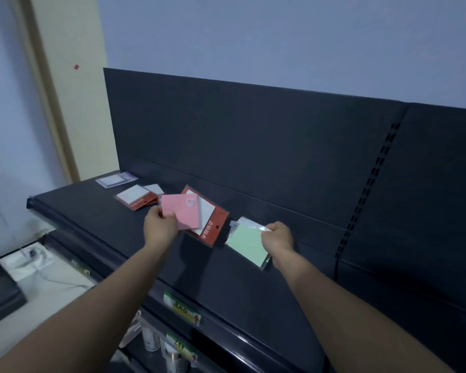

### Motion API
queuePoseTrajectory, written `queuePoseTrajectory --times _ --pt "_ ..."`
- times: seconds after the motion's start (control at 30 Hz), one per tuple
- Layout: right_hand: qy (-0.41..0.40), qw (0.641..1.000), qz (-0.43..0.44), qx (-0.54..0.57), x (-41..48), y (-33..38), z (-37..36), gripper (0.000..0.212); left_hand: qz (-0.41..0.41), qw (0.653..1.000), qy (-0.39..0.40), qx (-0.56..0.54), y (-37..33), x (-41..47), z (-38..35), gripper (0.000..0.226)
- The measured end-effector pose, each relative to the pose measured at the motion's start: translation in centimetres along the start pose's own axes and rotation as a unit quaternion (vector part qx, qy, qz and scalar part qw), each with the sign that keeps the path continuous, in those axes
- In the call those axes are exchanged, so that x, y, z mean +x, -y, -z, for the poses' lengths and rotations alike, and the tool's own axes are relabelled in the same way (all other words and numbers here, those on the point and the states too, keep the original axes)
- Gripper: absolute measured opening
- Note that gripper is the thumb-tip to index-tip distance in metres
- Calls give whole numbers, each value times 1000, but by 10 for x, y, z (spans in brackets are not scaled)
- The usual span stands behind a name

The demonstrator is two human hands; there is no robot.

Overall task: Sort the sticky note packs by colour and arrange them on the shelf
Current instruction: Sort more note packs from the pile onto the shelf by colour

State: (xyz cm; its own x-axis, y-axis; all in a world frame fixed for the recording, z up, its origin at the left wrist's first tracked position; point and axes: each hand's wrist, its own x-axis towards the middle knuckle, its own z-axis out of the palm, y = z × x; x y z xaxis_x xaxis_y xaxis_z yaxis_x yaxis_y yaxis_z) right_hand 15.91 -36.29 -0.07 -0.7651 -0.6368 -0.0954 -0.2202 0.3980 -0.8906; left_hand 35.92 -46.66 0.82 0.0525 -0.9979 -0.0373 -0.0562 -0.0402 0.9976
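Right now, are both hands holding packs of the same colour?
No: the left hand grips a pink pack, while the right hand pinches a green pack by its upper edge.

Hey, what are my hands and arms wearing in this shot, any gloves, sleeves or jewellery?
The left hand and right hand are bare, with no gloves. No ring, watch or bracelet shows, though the light is dim. The left forearm and right forearm are uncovered right to the picture's edge, so no sleeve is in view. No straps or markings show.
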Motion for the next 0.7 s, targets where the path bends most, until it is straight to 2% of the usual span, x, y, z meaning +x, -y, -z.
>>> queuePoseTrajectory --times 0.17,0.3,0.43,0.5,0.53,0.57,0.63,0.7 --pt "51 998 4 -44 24 0 -20 32 0 999 -28 19 1 16 -6 27" --pt "59 996 22 -65 36 -3 -29 32 18 1000 -21 9 12 23 -6 23" --pt "55 981 45 -181 44 -6 -34 26 47 999 11 -1 18 29 -6 15" --pt "30 962 84 -260 45 -4 -40 22 65 997 30 -13 18 33 -6 15" --pt "21 960 111 -258 45 -1 -45 24 73 996 37 -23 17 34 -7 15" --pt "29 965 132 -225 45 4 -51 28 80 995 43 -36 16 36 -7 14" --pt "96 982 141 -80 42 19 -62 33 94 992 53 -62 15 41 -6 14" --pt "168 979 112 38 38 32 -74 21 102 990 68 -72 14 48 -6 17"
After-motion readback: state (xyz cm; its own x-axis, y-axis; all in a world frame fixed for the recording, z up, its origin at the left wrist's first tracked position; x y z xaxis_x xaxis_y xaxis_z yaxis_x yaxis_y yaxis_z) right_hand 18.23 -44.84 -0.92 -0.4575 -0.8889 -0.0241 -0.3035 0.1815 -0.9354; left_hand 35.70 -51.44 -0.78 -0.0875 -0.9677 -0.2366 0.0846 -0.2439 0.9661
